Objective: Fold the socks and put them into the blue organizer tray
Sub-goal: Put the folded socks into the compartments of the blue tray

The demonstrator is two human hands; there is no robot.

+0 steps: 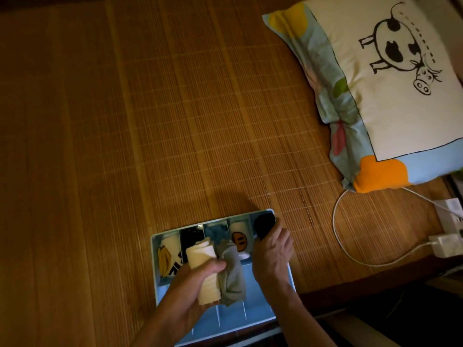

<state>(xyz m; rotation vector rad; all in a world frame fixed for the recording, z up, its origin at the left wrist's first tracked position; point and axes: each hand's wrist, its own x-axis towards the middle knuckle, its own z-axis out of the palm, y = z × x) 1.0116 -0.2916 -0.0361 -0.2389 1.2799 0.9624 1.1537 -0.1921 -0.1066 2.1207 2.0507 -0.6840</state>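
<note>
The blue organizer tray lies on the bamboo mat at the bottom centre. Its far row holds folded socks: a white one with a yellow print, a black one, a blue one and a white one with an orange face. My left hand grips a rolled cream sock and a grey sock above the tray. My right hand grips a rolled black sock over the tray's far right compartment.
A pillow with a cow drawing lies at the upper right. A white cable loops to a charger and power strip at the right. The bamboo mat stretches left and beyond the tray. The mat's dark edge runs at the bottom right.
</note>
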